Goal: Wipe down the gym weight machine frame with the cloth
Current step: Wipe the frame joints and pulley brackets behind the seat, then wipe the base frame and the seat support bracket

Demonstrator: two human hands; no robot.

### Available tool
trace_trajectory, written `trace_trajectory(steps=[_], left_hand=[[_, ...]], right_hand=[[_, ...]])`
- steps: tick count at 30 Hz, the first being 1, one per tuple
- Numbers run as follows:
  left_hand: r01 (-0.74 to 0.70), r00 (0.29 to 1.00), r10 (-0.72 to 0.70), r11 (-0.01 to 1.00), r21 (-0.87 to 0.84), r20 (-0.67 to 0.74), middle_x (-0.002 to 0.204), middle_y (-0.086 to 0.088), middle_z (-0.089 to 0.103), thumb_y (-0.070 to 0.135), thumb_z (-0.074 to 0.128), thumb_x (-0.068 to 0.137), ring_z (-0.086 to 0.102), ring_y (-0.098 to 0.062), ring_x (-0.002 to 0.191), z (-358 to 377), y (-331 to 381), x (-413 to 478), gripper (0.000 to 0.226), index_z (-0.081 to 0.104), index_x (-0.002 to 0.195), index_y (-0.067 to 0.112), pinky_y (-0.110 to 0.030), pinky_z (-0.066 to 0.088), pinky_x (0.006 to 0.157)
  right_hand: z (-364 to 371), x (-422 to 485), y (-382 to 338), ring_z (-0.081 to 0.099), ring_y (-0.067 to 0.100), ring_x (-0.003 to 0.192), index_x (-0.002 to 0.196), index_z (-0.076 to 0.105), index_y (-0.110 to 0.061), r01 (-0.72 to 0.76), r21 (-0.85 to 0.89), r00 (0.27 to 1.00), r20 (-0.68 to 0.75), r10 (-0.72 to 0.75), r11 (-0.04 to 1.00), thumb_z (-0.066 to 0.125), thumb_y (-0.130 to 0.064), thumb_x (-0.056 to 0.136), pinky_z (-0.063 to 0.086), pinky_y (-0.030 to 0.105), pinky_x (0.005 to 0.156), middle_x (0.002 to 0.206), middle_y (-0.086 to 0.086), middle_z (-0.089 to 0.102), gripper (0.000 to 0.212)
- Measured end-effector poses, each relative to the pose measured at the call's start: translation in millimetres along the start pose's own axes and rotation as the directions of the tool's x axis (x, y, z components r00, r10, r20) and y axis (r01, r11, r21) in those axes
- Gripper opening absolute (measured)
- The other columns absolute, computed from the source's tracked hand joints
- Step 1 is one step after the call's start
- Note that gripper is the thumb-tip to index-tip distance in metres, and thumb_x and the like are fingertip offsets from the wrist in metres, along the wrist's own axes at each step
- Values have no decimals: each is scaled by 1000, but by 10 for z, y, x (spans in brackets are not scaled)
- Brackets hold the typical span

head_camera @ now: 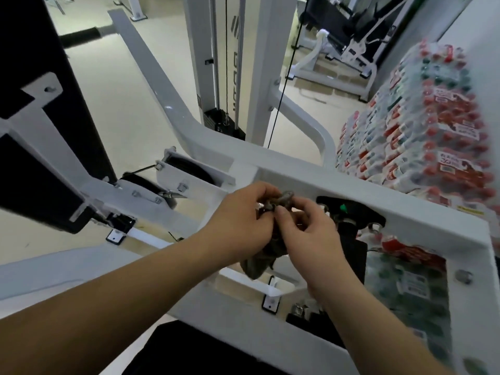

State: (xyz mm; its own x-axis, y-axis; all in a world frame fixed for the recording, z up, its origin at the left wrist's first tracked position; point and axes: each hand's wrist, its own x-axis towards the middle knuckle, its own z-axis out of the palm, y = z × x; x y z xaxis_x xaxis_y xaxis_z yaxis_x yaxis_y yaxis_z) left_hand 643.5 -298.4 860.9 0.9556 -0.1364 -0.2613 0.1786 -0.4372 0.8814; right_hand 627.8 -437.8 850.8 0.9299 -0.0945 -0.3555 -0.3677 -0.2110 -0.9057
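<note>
The white weight machine frame runs across the view, with a long beam slanting up to the far left. A crumpled dark grey-brown cloth hangs between my two hands, just in front of the frame's upper plate. My left hand grips the cloth's left side with curled fingers. My right hand pinches the cloth's top edge between thumb and fingers. Most of the cloth is hidden behind my hands.
A black padded seat back stands at the left. The weight stack column with cable rises behind the frame. Shrink-wrapped packs of bottles are piled at the right. Another white machine stands at the back.
</note>
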Motion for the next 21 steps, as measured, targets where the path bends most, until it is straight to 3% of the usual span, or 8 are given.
trace_trajectory(steps=[2,4,7,9,12,15,19,21], left_hand=[[-51,997,45,994,93,67,113,11,66,11,58,94,67,-7,96,-62,-2,60,35,61,122,32,-30,61,86],[-32,979,29,999,11,203,112,10,68,10,61,91,69,-7,94,-91,11,88,42,60,124,35,-30,62,82],[81,896,18,976,-202,444,108,7,70,14,69,90,75,-12,85,-31,91,85,51,55,131,40,-28,63,72],[3,886,78,985,-174,457,107,3,71,14,71,90,75,-20,85,91,111,73,56,53,136,40,-37,64,73],[-239,889,240,970,-50,391,112,11,69,14,68,91,69,-8,98,263,139,-4,52,55,135,39,-33,60,89],[-345,869,345,936,-65,354,103,14,69,18,71,88,67,-1,92,397,317,-280,45,56,128,34,-21,59,82],[-338,816,403,914,-224,413,83,9,69,16,74,85,70,-3,74,617,575,-856,35,58,116,25,-17,58,59],[-382,766,437,899,-214,472,84,7,70,19,74,85,70,-7,73,798,585,-1173,32,60,113,25,-21,60,63]], right_hand=[[8,13,-57,72,9,76,106,66,-29,9,-48,999,-40,-11,999,68,-27,97,60,26,63,85,-1,72,9],[-2,7,-99,74,19,74,104,67,-22,-57,18,996,-72,58,998,70,-23,96,60,31,57,89,8,72,9],[-79,-79,-129,76,23,80,103,69,-19,-116,154,977,-163,141,981,68,-26,98,63,41,62,95,10,76,8],[-165,-197,-113,76,21,84,98,72,-20,-95,115,960,-254,122,989,66,-29,98,64,47,72,92,5,77,10],[-291,-489,-100,72,10,81,90,73,-24,-30,-187,907,-418,-51,982,63,-37,98,63,42,80,81,-4,75,18],[-431,-910,-72,67,9,78,86,69,-26,-30,-512,755,-574,-316,859,57,-44,98,58,38,74,78,-8,69,24],[-615,-1509,139,58,8,61,71,60,-17,59,-271,652,-718,-243,961,57,-39,100,49,29,59,64,-8,62,36],[-699,-1837,331,48,12,56,66,52,-11,92,-133,601,-783,-161,987,57,-36,101,42,31,55,57,-6,49,43]])
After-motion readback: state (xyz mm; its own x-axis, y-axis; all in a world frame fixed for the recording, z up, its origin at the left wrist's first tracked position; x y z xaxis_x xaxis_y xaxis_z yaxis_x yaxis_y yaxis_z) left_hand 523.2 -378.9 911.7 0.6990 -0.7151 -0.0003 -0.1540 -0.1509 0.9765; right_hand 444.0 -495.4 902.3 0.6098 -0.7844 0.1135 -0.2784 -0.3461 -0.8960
